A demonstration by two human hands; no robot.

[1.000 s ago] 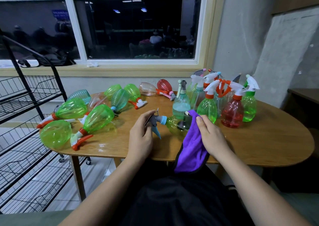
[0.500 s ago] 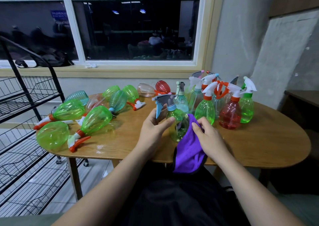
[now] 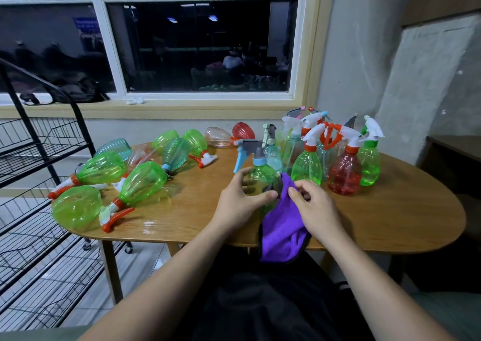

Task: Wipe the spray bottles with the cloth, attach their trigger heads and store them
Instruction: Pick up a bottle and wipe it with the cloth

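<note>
A green spray bottle (image 3: 261, 175) with a grey and blue trigger head (image 3: 247, 150) stands upright near the table's front middle. My left hand (image 3: 240, 202) grips its body from the left, thumb across the front. My right hand (image 3: 315, 210) pinches a purple cloth (image 3: 282, 226) against the bottle's right side; the cloth hangs over the table edge. Several upright bottles with heads (image 3: 343, 163) stand close behind at the right. Several bottles lie on their sides (image 3: 140, 181) at the left.
The oval wooden table (image 3: 390, 215) sits under a window. A black wire shelf rack (image 3: 31, 184) stands at the left, close to the table's end. A dark side table (image 3: 458, 148) is at the far right by the wall.
The green bottle has gone from lying on its side to upright. My left hand shifted from the trigger head to the bottle's body. My right hand with the cloth stayed beside the bottle.
</note>
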